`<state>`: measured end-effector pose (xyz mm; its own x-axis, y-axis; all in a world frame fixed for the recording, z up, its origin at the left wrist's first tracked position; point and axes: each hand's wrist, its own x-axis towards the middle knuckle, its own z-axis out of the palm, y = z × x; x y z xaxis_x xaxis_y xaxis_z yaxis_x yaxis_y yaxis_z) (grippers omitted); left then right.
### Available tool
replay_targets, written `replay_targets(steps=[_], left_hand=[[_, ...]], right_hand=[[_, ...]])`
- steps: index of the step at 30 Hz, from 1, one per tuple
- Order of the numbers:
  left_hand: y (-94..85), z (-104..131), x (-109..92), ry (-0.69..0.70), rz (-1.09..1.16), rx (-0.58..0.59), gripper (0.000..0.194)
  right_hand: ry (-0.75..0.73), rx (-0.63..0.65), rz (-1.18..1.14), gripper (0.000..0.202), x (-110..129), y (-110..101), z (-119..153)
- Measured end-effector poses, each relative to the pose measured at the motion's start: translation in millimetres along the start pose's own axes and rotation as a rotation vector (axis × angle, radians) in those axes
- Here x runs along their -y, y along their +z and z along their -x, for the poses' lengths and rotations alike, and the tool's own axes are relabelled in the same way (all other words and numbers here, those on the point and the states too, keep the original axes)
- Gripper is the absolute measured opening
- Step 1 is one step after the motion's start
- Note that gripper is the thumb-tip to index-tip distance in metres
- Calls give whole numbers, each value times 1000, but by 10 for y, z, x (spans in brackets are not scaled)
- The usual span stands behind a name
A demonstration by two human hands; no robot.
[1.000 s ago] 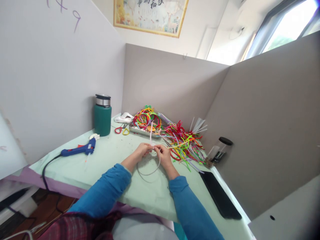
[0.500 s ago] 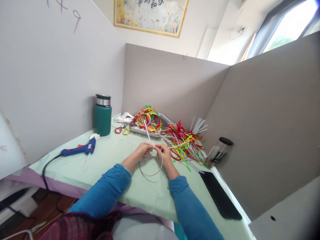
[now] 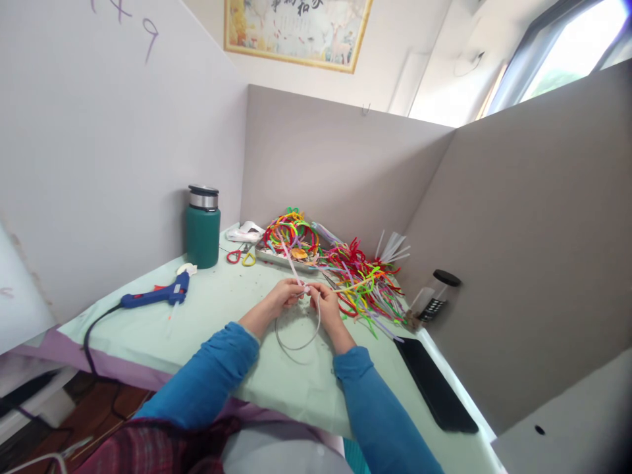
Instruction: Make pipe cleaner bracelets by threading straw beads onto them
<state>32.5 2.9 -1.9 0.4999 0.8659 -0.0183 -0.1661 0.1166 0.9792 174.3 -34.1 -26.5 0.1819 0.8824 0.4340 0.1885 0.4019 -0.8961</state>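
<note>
Grey loop [image 3: 296,349], tray [image 3: 281,261] beyond — bottle [image 3: 203,237], glue gun [image 3: 158,295]

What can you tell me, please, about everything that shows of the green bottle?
The bottle has a green body that looks matte, a silver, metal-looking neck and a black lid, which is on. It stands upright on the pale green cloth, near the left partition. Only the cloth visibly touches it; its contents are hidden.

bright window glare, soft shadows, blurred edges
</note>
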Motion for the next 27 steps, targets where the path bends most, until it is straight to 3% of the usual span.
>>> replay_targets(steps=[3,9,16,27], left_hand=[[-1,-5,6,11,27,-6,38],[11,29,-15,-10,31,-110,75],[15,13,3,75,-42,-91,38],[5,-40,49,237,-180,-99,39]], right_hand=[[8,2,8,24,7,-1,7],[-25,-4,-28,29,22,-3,16],[-24,28,-59,28,32,-4,14],[4,13,-60,36,-16,-5,7]])
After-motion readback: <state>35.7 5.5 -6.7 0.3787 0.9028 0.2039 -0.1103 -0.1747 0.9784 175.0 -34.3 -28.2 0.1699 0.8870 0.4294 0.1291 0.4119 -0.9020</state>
